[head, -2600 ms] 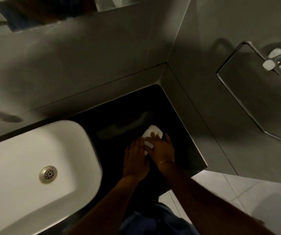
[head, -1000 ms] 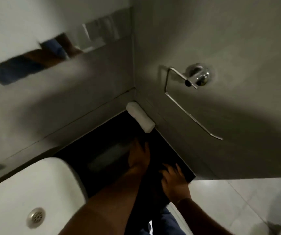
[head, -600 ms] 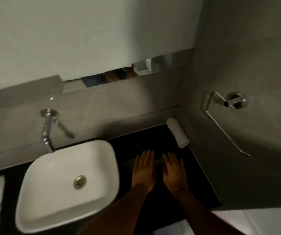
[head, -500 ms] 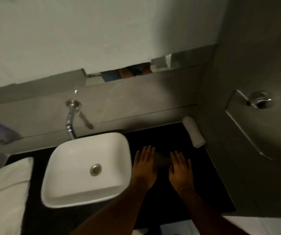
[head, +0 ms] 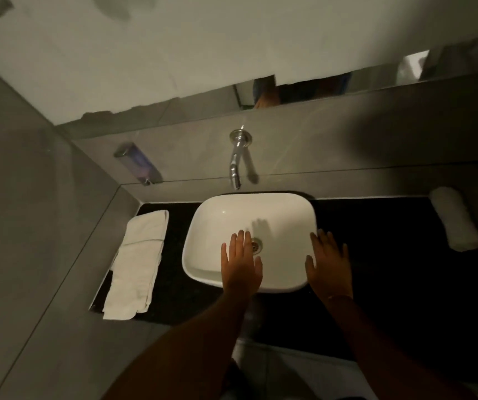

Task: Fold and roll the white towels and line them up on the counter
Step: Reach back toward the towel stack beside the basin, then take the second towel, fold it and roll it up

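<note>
Head view — both hands empty, fingers apart: left hand [head: 242,262] over basin [head: 203,255], right hand [head: 328,264] beside it.

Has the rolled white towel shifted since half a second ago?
No. The rolled white towel still lies against the right wall at the black counter's back corner; only the camera turned.

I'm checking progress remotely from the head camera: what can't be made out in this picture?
- Flat towels, head view: layers overlap, so their count is unclear.
- Rolled towel: deep shadow at the right wall hides how tight the roll is.
- Left hand over the sink and right hand: seen from above, so contact underneath is hidden.
- Wall dispenser: blurred.
- Counter front right: cut by the arm and frame.
</note>
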